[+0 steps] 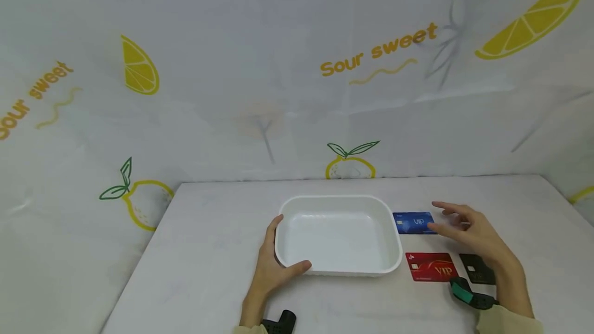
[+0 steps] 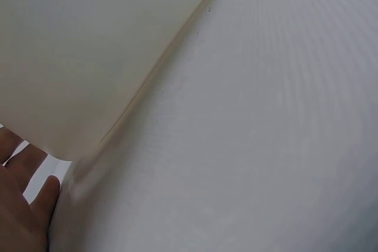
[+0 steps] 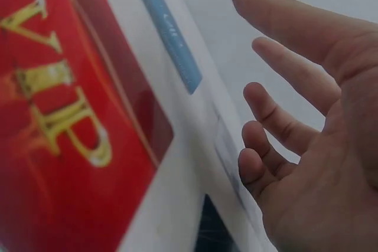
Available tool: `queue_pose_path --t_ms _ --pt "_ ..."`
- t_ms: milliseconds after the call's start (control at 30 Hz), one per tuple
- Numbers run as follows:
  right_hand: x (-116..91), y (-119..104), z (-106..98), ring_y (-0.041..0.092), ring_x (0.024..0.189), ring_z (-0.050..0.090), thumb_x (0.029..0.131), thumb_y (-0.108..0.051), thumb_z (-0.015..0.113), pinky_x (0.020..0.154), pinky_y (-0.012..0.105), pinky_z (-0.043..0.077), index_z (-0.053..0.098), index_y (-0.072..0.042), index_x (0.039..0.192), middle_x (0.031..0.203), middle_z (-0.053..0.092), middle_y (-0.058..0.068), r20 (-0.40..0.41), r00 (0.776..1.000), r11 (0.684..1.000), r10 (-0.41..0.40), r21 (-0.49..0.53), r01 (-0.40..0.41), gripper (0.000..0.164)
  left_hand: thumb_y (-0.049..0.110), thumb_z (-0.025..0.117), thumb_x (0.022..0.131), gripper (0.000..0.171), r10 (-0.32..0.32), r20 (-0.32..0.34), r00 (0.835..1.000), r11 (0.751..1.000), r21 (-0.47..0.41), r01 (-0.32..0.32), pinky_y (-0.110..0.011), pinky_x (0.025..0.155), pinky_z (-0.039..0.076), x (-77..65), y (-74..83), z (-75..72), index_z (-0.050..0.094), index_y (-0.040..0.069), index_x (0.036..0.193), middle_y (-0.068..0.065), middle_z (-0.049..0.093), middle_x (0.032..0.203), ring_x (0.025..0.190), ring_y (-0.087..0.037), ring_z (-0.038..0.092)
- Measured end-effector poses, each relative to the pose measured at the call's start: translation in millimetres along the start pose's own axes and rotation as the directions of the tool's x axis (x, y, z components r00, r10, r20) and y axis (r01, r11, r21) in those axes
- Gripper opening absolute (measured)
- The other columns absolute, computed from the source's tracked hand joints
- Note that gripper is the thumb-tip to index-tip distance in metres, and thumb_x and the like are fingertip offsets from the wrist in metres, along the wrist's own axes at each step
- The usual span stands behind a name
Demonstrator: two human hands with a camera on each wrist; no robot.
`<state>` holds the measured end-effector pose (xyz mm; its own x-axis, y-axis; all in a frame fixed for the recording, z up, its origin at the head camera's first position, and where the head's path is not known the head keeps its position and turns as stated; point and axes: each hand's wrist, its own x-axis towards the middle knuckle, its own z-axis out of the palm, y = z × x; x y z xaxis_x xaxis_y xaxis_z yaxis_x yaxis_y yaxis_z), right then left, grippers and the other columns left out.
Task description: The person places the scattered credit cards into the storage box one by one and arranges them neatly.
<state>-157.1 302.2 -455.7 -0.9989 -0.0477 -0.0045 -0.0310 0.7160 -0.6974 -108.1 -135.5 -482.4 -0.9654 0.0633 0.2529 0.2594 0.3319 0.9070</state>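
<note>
A white rectangular tray [image 1: 339, 272] with rounded corners stands on the table. My left hand [image 1: 271, 267] holds its near-left corner, thumb at the front rim and fingers along the left side. Right of the tray lie a blue VIP card [image 1: 410, 223], a red VIP card [image 1: 429, 267] and a black card [image 1: 478, 269]. My right hand [image 1: 473, 231] hovers by the right end of the blue card, its thumb tip overlapping that end in the head view. In the right wrist view, its fingers [image 3: 283, 122] are spread and loosely bent, holding nothing. Part of the black card is hidden behind the right wrist.
The table [image 1: 195, 272] has a white cover. Behind it hangs a white cloth [image 1: 223, 92] printed with lemons and words. A dark strap device [image 1: 471, 293] sits on the right wrist, and another dark device [image 1: 283, 321] on the left.
</note>
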Motion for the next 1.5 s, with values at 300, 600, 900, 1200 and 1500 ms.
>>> queue_pose_path --t_ms 300,600,900,1200,1500 --pt "5.9 4.5 1.6 0.029 0.104 0.039 0.09 -0.038 0.076 0.074 0.034 0.041 0.052 -0.002 0.146 0.126 0.05 0.025 0.101 0.995 0.999 0.023 -0.038 -0.019 0.071 0.033 0.091 0.065 0.113 0.012 -0.009 1.0 1.0 -0.002 -0.012 -0.036 0.101 0.049 2.1 0.3 0.6 0.03 0.024 0.16 -0.005 0.06 0.144 0.118 -0.015 0.06" --pt "7.5 5.2 1.3 0.039 0.108 0.043 0.088 -0.033 0.078 0.082 0.052 0.05 0.052 0.001 0.146 0.124 0.047 0.029 0.142 0.99 0.998 0.02 -0.062 -0.011 0.071 0.033 0.091 0.065 0.113 0.011 -0.004 1.0 1.0 0.006 -0.011 -0.036 0.1 0.05 2.2 -2.3 1.3 0.03 0.025 0.16 -0.006 0.059 0.145 0.119 -0.015 0.06" --pt "10.8 -0.2 0.2 0.044 0.106 0.049 0.088 -0.034 0.079 0.083 0.062 0.054 0.051 0.001 0.146 0.121 0.049 0.033 0.142 0.99 0.988 0.018 -0.155 0.004 0.074 0.031 0.091 0.066 0.112 0.024 0.004 1.0 1.0 -0.01 -0.024 -0.036 0.101 0.05 2.8 -3.2 1.3 0.03 0.024 0.16 -0.007 0.059 0.145 0.12 -0.017 0.06" --pt "12.0 -3.3 1.1 0.048 0.105 0.05 0.087 -0.034 0.079 0.082 0.067 0.052 0.055 -0.003 0.14 0.118 0.049 0.036 0.144 0.989 0.977 0.019 -0.214 0.013 0.066 0.03 0.091 0.065 0.112 0.01 0.001 1.0 1.0 -0.002 -0.01 -0.036 0.103 0.048 2.3 -2.5 1.4 0.031 0.023 0.16 -0.006 0.059 0.145 0.12 -0.016 0.059" --pt "16.6 -3.1 0.8 0.049 0.107 0.045 0.087 -0.032 0.079 0.083 0.068 0.05 0.053 -0.003 0.136 0.122 0.045 0.038 0.167 0.985 0.977 0.033 -0.211 0.003 0.063 0.029 0.091 0.066 0.112 0.017 0.007 1.0 1.0 -0.016 -0.016 -0.036 0.103 0.048 2.6 -3.7 0.6 0.03 0.022 0.16 -0.007 0.058 0.145 0.121 -0.017 0.058"
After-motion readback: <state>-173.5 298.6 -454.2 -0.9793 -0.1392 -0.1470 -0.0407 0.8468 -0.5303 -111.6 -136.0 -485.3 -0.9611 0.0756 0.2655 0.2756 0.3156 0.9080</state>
